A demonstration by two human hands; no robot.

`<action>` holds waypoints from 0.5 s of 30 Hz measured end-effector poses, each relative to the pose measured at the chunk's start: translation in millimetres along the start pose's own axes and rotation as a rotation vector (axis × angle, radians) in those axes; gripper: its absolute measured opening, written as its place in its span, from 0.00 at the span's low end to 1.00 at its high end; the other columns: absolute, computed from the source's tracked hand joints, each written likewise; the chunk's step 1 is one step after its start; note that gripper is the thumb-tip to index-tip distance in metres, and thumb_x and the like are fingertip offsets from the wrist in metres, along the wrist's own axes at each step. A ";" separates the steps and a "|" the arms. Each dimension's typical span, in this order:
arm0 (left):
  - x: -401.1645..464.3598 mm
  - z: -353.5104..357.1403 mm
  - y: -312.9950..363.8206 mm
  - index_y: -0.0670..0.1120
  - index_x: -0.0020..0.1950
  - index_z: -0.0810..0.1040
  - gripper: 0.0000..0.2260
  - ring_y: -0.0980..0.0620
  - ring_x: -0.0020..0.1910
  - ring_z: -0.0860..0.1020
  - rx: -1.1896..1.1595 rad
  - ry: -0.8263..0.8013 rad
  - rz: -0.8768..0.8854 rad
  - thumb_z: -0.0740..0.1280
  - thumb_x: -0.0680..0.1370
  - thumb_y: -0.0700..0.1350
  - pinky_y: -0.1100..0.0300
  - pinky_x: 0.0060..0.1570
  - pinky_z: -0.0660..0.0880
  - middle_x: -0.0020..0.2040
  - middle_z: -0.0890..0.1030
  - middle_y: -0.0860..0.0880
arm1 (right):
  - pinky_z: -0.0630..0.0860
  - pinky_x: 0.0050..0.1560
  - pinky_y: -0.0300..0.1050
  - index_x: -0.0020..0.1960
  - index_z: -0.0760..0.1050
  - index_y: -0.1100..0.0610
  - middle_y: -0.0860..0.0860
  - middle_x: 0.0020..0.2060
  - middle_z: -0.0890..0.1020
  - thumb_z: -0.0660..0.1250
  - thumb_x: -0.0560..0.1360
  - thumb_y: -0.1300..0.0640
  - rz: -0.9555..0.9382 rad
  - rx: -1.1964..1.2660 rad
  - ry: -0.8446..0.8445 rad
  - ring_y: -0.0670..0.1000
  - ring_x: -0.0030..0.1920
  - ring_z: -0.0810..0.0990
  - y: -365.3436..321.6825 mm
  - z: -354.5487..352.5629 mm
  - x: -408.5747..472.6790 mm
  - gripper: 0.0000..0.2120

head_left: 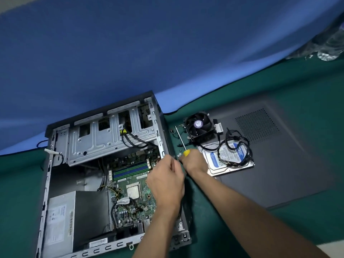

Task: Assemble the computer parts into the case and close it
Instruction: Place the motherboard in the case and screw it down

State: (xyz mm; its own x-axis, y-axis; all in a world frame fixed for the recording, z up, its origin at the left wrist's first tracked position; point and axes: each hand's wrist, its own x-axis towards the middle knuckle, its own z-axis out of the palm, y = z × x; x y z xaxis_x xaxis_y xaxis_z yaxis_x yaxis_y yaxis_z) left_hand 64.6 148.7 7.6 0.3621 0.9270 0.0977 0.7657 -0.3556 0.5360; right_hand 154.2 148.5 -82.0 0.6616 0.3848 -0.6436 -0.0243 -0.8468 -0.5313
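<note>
**Picking up the screwdriver beside the open case**

The right hand (194, 161) lies on the green mat just right of the case (104, 175), its fingers curled round the yellow handle of a screwdriver (183, 144) whose steel shaft points away from the person toward the cooler fan (199, 125). The left hand (167, 181) hovers over the case's right edge, above the motherboard (130, 185); its fingers are drawn together near the right hand, perhaps pinching something small, but what, if anything, cannot be told. A few small screws (179, 155) sit on the mat between the case wall and the screwdriver handle.

Right of the case, beyond the screws, the cooler fan stands loose on the mat; just nearer the person lies the hard drive (229, 161) with a black cable bundle (236, 146) draped over it. Further right of the case, under the drive's edge, the grey side panel (279, 157) lies flat. Inside the case the power supply (74, 216) sits at the near left, and the CPU socket (133, 191) is bare

The step in hand looks like tool and screw pickup. The next move likely calls for lifting the screwdriver clear, then seating the fan over the socket or the drive in its bay before the panel goes on
</note>
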 end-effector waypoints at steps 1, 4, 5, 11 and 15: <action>0.0 -0.3 -0.2 0.49 0.29 0.57 0.21 0.47 0.24 0.57 0.005 -0.006 -0.009 0.69 0.70 0.37 0.60 0.27 0.52 0.22 0.53 0.54 | 0.70 0.42 0.42 0.44 0.76 0.54 0.54 0.46 0.83 0.68 0.73 0.50 0.000 -0.021 0.005 0.57 0.48 0.81 -1.1 1.6 0.9 0.08; 0.1 -0.1 -1.4 0.48 0.29 0.60 0.20 0.46 0.24 0.59 0.012 -0.019 -0.020 0.69 0.71 0.38 0.60 0.29 0.56 0.23 0.57 0.52 | 0.71 0.43 0.42 0.48 0.77 0.57 0.55 0.48 0.83 0.66 0.75 0.51 -0.021 -0.127 0.030 0.57 0.49 0.81 -3.2 7.2 1.7 0.09; -0.1 0.2 -1.4 0.48 0.29 0.60 0.19 0.46 0.24 0.59 0.010 -0.019 -0.021 0.69 0.71 0.39 0.60 0.29 0.56 0.23 0.58 0.52 | 0.71 0.43 0.43 0.49 0.77 0.57 0.55 0.48 0.83 0.66 0.75 0.52 -0.028 -0.156 0.040 0.57 0.49 0.81 -3.3 8.6 1.4 0.09; -0.1 2.5 -3.4 0.47 0.29 0.59 0.19 0.45 0.25 0.59 -0.002 -0.020 -0.031 0.68 0.72 0.39 0.59 0.29 0.57 0.23 0.59 0.52 | 0.69 0.41 0.42 0.50 0.78 0.59 0.56 0.48 0.83 0.64 0.75 0.56 -0.054 -0.188 0.078 0.58 0.50 0.81 -2.0 11.3 -1.9 0.08; -0.9 2.5 -2.8 0.48 0.29 0.61 0.18 0.48 0.24 0.59 -0.003 -0.019 -0.034 0.68 0.72 0.40 0.60 0.29 0.57 0.22 0.59 0.53 | 0.71 0.39 0.42 0.43 0.78 0.59 0.56 0.41 0.82 0.65 0.74 0.53 -0.038 -0.072 0.022 0.58 0.44 0.81 4.5 6.2 -6.3 0.09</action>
State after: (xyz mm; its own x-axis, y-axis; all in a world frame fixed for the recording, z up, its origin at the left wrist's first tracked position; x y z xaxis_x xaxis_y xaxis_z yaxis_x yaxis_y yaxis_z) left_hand 63.5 148.7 3.8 0.3458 0.9362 0.0630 0.7764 -0.3232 0.5410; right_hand 145.2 144.5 -83.8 0.6775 0.4098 -0.6108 0.0545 -0.8561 -0.5140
